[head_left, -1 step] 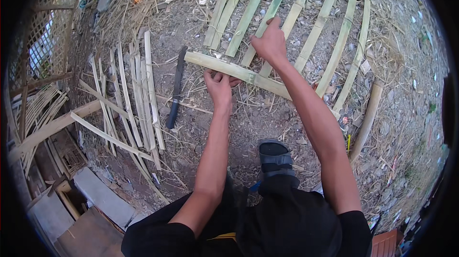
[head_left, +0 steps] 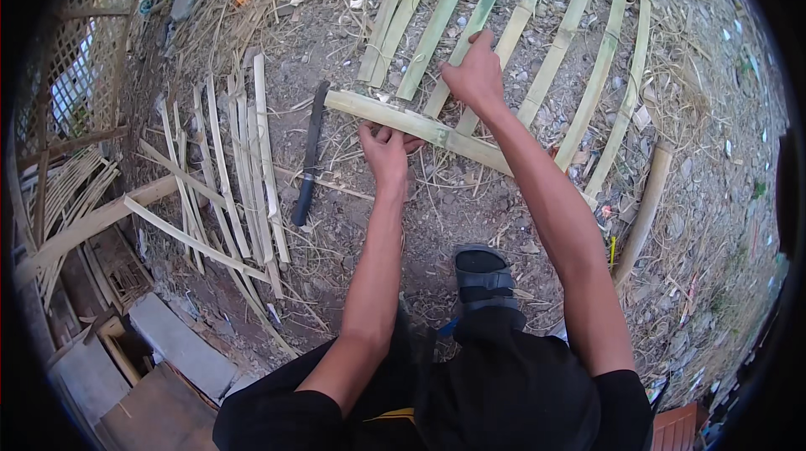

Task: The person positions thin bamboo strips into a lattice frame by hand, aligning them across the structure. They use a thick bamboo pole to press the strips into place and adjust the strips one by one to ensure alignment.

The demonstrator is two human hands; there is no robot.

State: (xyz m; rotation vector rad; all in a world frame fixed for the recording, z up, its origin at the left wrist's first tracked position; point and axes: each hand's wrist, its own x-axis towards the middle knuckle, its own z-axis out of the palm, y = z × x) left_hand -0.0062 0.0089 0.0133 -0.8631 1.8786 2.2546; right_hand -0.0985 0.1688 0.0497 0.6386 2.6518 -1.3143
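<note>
A split bamboo crosspiece [head_left: 395, 118] runs across the near end of several green bamboo slats [head_left: 441, 23] laid side by side on the ground. At the crosspiece's near edge is my left hand [head_left: 386, 153], its fingers curled against and partly beneath the strip. Farther up and to the right, my right hand [head_left: 477, 78] is closed on one bamboo slat [head_left: 484, 6], thumb to the left side and fingers over it. What lies under the right palm is hidden. A long knife [head_left: 313, 149] with a dark handle lies left of the crosspiece.
Pale bamboo strips [head_left: 243, 166] lie in a loose bunch at the left. A round bamboo pole [head_left: 645, 212] rests at the right. Grey slabs [head_left: 180, 342] and a lattice fence [head_left: 84, 48] border the left side. My sandalled foot [head_left: 484, 275] stands below the crosspiece.
</note>
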